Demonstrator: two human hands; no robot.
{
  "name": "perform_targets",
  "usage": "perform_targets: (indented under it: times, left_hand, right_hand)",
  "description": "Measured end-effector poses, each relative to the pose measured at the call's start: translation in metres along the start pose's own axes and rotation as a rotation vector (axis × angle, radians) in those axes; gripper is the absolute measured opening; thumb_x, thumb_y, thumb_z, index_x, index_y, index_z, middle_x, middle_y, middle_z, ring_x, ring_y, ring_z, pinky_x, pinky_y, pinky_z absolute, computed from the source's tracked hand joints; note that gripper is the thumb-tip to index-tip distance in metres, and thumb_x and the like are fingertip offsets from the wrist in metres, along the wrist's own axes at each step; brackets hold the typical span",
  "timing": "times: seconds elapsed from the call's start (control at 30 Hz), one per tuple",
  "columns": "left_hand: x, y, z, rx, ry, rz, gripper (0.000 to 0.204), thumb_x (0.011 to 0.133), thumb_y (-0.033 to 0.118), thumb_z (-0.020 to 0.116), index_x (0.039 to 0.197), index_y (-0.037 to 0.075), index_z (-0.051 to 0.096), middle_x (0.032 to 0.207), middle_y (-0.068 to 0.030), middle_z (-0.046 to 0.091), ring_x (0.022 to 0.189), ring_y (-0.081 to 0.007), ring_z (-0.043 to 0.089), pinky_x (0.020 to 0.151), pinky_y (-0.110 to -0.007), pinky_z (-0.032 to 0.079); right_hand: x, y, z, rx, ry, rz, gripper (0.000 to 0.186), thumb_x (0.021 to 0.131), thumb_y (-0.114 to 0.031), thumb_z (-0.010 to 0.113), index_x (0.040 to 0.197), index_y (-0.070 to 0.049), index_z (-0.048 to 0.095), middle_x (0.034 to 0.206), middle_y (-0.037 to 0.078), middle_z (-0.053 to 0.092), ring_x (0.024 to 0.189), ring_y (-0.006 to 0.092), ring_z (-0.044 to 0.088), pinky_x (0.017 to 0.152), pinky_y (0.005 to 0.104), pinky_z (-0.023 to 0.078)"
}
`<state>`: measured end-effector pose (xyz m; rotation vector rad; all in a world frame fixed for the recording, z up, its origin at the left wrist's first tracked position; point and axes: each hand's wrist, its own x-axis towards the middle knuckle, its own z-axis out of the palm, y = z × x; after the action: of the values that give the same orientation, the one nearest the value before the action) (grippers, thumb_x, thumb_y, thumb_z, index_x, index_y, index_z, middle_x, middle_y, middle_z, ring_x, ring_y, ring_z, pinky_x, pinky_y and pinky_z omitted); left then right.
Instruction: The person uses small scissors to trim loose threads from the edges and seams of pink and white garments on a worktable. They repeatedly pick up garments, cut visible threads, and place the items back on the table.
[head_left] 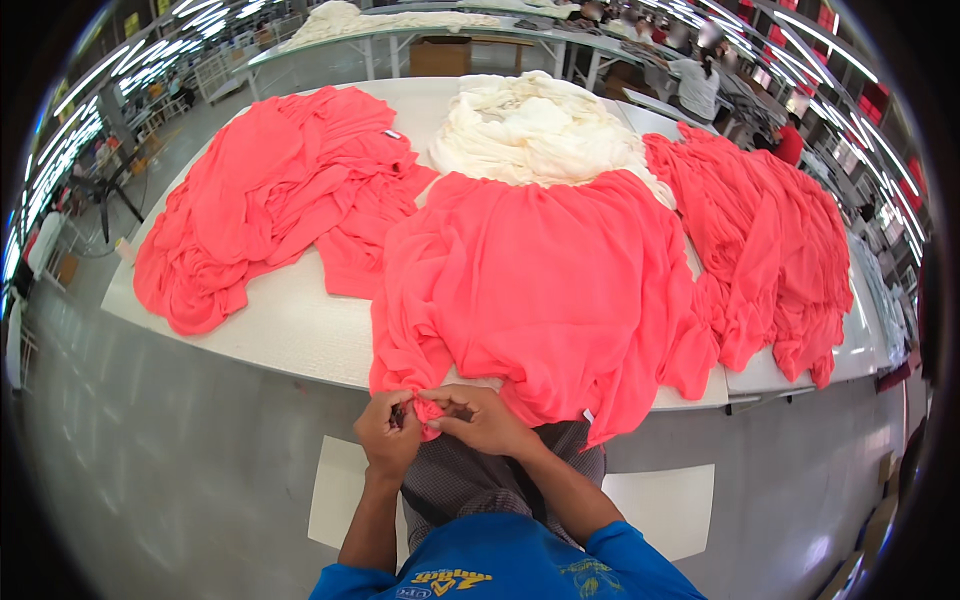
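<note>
A coral-pink blouse (545,280) of thin fabric lies spread in front of me, with a gathered upper edge and its lower part hanging over the table's near edge. The end of its left sleeve is bunched between my hands. My left hand (386,438) is closed round this sleeve end, and a small dark object (398,414), too hidden to name, shows between its fingers. My right hand (487,421) pinches the same bunched cloth between thumb and fingers. A small white label (588,415) sticks out at the blouse's lower hem.
The white table (300,335) carries a pink garment pile (270,190) at left, another pink pile (765,240) at right and a cream pile (535,125) behind the blouse. White sheets (665,505) lie on the grey floor. Another person (695,85) sits at the far right.
</note>
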<state>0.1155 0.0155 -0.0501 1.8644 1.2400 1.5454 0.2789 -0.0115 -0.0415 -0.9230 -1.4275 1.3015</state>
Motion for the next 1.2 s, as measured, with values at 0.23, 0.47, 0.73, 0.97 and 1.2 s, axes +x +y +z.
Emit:
perform_targets:
  times: [0.23,0.47,0.73,0.97,1.2]
  left_hand:
    - [-0.007,0.001,0.000,-0.072,0.043,0.044,0.018,0.070,-0.008,0.063,0.086,0.001,0.061,0.065,-0.0025,0.055,0.054,-0.0068,0.047,0.048,-0.021,0.037]
    - [0.017,-0.013,-0.020,0.045,0.297,-0.134,0.012,0.080,-0.001,0.058,0.091,0.001,0.061,0.078,0.0022,0.054,0.062,-0.0054,0.041,0.055,-0.021,0.036]
    - [0.050,-0.002,-0.075,0.010,0.648,-0.284,0.012,0.087,0.003,0.056,0.098,0.001,0.059,0.093,0.0012,0.056,0.063,-0.0031,0.041,0.054,-0.020,0.036]
    - [0.014,0.023,-0.022,-0.108,-0.005,-0.243,0.010,0.083,0.006,0.067,0.091,0.002,0.061,0.085,-0.0002,0.060,0.061,-0.0066,0.047,0.051,-0.022,0.038]
    - [-0.027,0.073,0.072,0.022,-0.417,0.230,0.028,0.068,0.005,0.079,0.089,0.001,0.061,0.090,-0.0115,0.062,0.074,-0.0198,0.056,0.064,-0.029,0.045]
  right_hand:
    - [-0.028,-0.010,0.023,-0.366,0.533,-0.024,0.019,0.081,-0.004,0.070,0.098,0.001,0.064,0.085,0.009,0.067,0.069,0.0115,0.063,0.059,0.0238,0.048]
    - [-0.092,-0.006,-0.016,-0.766,0.653,-0.370,0.023,0.073,-0.006,0.075,0.093,-0.003,0.065,0.086,0.012,0.066,0.074,0.0270,0.064,0.064,0.0329,0.051]
    - [-0.175,0.006,-0.053,-0.707,0.801,0.065,0.024,0.078,-0.006,0.069,0.100,0.000,0.063,0.098,0.016,0.063,0.094,0.0300,0.061,0.081,0.0352,0.049]
    - [-0.184,0.050,-0.045,-0.424,0.907,0.254,0.045,0.083,-0.008,0.068,0.121,0.005,0.048,0.115,0.016,0.053,0.105,0.0237,0.057,0.087,0.0331,0.049]
    - [-0.191,0.105,-0.066,-0.042,1.301,0.062,0.067,0.080,-0.013,0.072,0.131,0.005,0.034,0.120,0.019,0.047,0.109,0.0259,0.055,0.086,0.0361,0.049]
